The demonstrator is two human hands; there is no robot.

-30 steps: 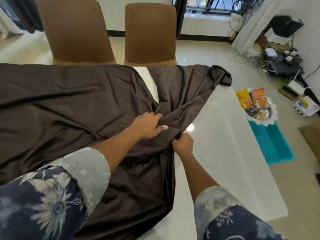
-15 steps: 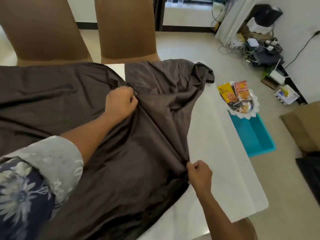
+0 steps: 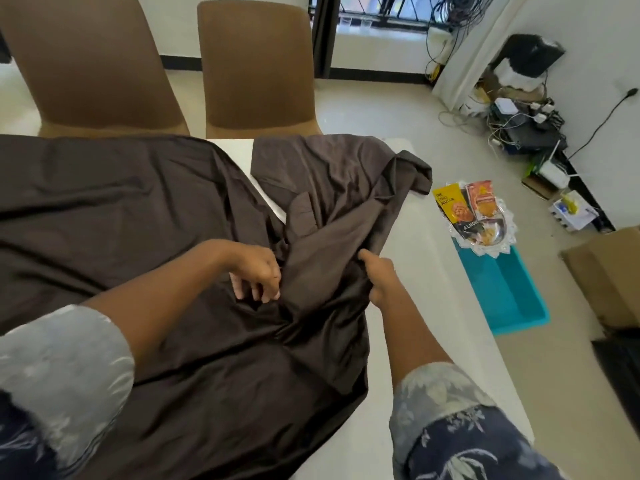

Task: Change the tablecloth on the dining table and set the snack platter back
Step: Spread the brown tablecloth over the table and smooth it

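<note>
A dark brown tablecloth (image 3: 145,216) lies rumpled over the left and middle of the white dining table (image 3: 426,292), with the table's right strip bare. My right hand (image 3: 379,280) grips a bunched fold of the cloth near its right edge, thumb pointing up. My left hand (image 3: 258,271) rests just left of that fold, fingers loosely curled on the fabric with nothing plainly held. The snack platter (image 3: 504,242), a lace-edged dish with several snack packets, sits on a teal bin (image 3: 509,296) on the floor to the right of the table.
Two brown chairs (image 3: 90,67) (image 3: 256,64) stand at the table's far side. Cables and electronics (image 3: 526,119) clutter the back right corner by the wall. A cardboard box (image 3: 609,271) is on the floor at the right edge.
My left hand let go of the cloth farther up and came back down beside my right hand. My right hand moved up and inward, still holding the fold.
</note>
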